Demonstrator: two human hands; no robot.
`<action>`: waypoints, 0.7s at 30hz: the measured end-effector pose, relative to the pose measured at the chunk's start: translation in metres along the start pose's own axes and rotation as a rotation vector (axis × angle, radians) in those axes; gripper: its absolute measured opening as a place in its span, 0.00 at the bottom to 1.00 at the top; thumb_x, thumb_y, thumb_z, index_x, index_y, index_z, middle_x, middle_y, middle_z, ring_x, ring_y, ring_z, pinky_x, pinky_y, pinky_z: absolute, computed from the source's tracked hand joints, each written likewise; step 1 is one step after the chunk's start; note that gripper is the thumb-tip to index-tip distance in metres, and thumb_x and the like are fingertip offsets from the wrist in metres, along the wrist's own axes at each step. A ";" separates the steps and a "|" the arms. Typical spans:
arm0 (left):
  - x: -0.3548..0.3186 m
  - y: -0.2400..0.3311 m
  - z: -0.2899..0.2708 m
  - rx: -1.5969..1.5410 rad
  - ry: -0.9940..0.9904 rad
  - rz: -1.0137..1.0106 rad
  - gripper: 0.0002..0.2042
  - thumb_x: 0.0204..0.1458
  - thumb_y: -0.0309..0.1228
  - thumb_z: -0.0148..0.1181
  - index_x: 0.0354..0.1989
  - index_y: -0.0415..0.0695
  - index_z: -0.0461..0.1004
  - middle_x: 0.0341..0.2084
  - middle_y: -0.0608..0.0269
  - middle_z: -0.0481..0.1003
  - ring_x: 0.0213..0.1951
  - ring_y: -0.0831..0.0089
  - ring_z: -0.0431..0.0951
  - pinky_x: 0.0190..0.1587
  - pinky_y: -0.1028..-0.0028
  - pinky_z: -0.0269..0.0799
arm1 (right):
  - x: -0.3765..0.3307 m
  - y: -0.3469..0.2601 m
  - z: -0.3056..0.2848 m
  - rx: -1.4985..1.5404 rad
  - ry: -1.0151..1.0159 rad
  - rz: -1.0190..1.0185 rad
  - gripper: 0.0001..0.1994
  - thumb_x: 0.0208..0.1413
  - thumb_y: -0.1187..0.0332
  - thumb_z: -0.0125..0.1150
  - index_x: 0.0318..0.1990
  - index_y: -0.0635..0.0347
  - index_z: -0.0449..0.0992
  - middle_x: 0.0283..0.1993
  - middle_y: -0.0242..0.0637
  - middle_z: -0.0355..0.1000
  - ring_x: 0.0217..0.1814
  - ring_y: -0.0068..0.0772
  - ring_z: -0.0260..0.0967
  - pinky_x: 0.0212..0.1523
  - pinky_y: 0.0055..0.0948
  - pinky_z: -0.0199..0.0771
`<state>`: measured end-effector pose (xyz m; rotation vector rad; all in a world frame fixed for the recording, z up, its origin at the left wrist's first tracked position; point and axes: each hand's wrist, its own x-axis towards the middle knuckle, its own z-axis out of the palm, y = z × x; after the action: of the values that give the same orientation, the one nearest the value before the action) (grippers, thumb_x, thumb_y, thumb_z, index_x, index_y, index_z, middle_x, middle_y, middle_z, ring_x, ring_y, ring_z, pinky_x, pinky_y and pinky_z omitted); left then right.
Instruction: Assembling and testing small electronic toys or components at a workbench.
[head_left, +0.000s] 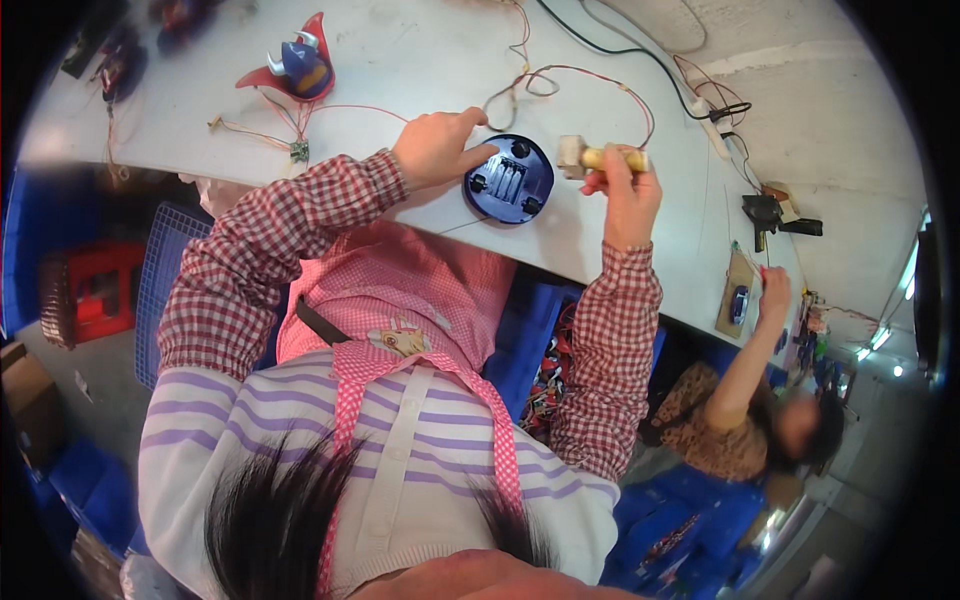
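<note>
Two hands on the job, both working at the round blue base (508,179), which lies flat on the white table (420,60) right at its near edge, battery compartment facing up. Left hand (436,148) sits just left of the base, fingers curled narrow, index tip pressed on the base's left rim; it pins the part and does not wrap it. Right hand (627,192) is just right of the base, fingers closed tight round the wooden handle of a small tool (600,157), whose pale blocky head points toward the base's upper right rim and looks slightly apart from it; contact can't be confirmed from this angle. Risks, as I judge them: the base is held by one fingertip only and sits at the table edge, so a sideways push from the tool could spin it or slide it off into the person's lap. The left fingertip is close to the line of the tool, so a slip across the rim could hit it. Red wires (585,75) loop just behind the base and the tool; a snag there could tug a lead loose. Further left of the base, a blue and red horned toy shell (298,68) with a small circuit board (299,150) on leads, well clear. Right of the base, another person's hand (773,287) works on their own part, also well apart.
</note>
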<state>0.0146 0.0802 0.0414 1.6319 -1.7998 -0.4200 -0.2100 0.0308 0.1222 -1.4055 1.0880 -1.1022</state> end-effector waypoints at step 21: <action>-0.006 0.006 0.022 -0.230 0.120 -0.042 0.10 0.43 0.26 0.51 0.35 0.40 0.69 0.14 0.54 0.72 0.18 0.56 0.73 0.22 0.66 0.67 | -0.043 0.043 0.056 -0.785 -0.077 -0.711 0.13 0.43 0.77 0.65 0.36 0.63 0.68 0.27 0.35 0.69 0.25 0.32 0.66 0.27 0.24 0.68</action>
<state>-0.0041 0.0827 0.0280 1.5036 -1.5697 -0.5172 -0.1659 0.0787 0.0720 -2.5728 1.0281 -1.1190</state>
